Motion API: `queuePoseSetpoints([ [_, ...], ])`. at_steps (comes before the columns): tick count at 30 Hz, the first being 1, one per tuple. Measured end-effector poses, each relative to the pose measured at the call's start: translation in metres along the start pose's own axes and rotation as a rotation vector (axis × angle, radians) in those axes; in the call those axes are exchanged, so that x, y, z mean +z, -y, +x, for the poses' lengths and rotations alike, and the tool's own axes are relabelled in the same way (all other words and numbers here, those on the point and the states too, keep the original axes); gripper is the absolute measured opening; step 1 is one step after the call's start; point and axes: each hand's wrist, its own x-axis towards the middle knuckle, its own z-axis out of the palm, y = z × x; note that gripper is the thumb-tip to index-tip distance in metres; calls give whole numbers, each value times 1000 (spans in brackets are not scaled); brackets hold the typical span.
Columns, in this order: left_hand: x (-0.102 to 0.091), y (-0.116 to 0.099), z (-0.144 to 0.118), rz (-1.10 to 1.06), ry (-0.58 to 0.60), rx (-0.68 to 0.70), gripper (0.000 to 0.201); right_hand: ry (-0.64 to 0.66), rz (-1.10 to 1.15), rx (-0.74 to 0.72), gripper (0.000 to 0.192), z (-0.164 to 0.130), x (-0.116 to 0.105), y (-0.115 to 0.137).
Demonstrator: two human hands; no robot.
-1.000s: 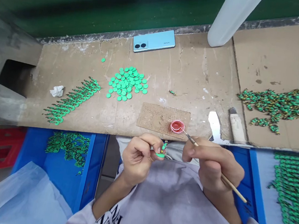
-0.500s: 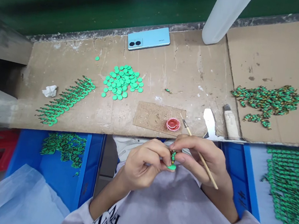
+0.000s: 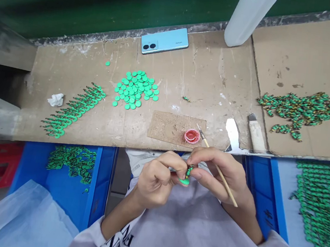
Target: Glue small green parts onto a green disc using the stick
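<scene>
Close to my body, my left hand (image 3: 158, 178) pinches a round green disc (image 3: 184, 181) at its edge. A tiny green, dark and yellow figure (image 3: 188, 171) stands on that disc, partly covered by fingers. My right hand (image 3: 221, 174) has its thumb and forefinger at the figure's upper end. The same hand also holds a thin paintbrush (image 3: 223, 179), its tip pointing away from me beside a small pink cup of red liquid (image 3: 192, 136). Under the cup lies a brown board piece (image 3: 164, 126).
Loose green discs (image 3: 137, 90) lie mid-table, left of a single figure (image 3: 186, 99). Rows of figures on discs (image 3: 74, 112) stand further left. A figure pile (image 3: 301, 108), a scraper blade (image 3: 232, 135), a phone (image 3: 166, 41) and blue bins (image 3: 101, 188) are around.
Both hands have shifted slightly left with the disc and figure, and the disc has tilted a little. The brush moved along with my right hand. The view has turned very slightly.
</scene>
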Motion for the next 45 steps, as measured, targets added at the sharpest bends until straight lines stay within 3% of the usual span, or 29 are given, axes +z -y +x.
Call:
queuePoseSetpoints([
  [9,-5,-10,9,139,66,13,33,-45,-42,85,5,-2,-1,11],
  [22,-10,-10,3,248,132,-5,26,-23,-20,75,6,-3,0,9],
  [34,-7,-4,2,231,91,69,36,-39,-28,111,3,-3,2,7],
  [45,-13,-7,2,278,149,6,21,-40,35,107,4,-3,-1,6],
])
